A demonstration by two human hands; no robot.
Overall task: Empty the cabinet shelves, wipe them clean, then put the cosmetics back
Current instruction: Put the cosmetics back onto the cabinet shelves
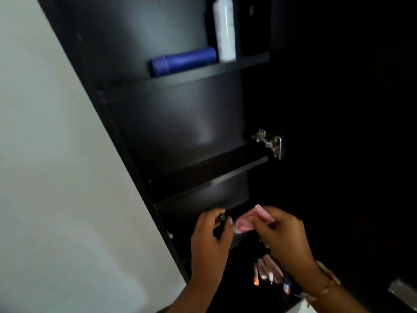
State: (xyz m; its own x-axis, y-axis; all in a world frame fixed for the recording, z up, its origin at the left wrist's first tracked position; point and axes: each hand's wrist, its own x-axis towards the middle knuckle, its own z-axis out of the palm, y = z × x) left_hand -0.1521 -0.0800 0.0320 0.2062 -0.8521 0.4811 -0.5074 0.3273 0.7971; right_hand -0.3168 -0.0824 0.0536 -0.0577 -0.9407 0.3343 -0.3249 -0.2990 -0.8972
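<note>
A tall black cabinet point(180, 123) stands open in front of me. On its upper shelf point(203, 72) a blue tube point(184, 61) lies on its side beside an upright white bottle point(224, 28). The middle shelf point(209, 170) holds nothing. At the lowest shelf, my left hand point(208, 242) grips a small dark cosmetic item point(222, 219). My right hand point(285, 236) pinches a pink cloth point(243, 220); it touches the left hand's fingertips. Below my hands, several pink and orange-tipped cosmetics point(267, 271) lie in the dark.
A white wall point(56, 177) runs along the cabinet's left side. A metal hinge point(269, 142) sits on the cabinet's right side, where the open door point(338, 109) stands very dark. A metallic handle point(404, 290) shows at the bottom right.
</note>
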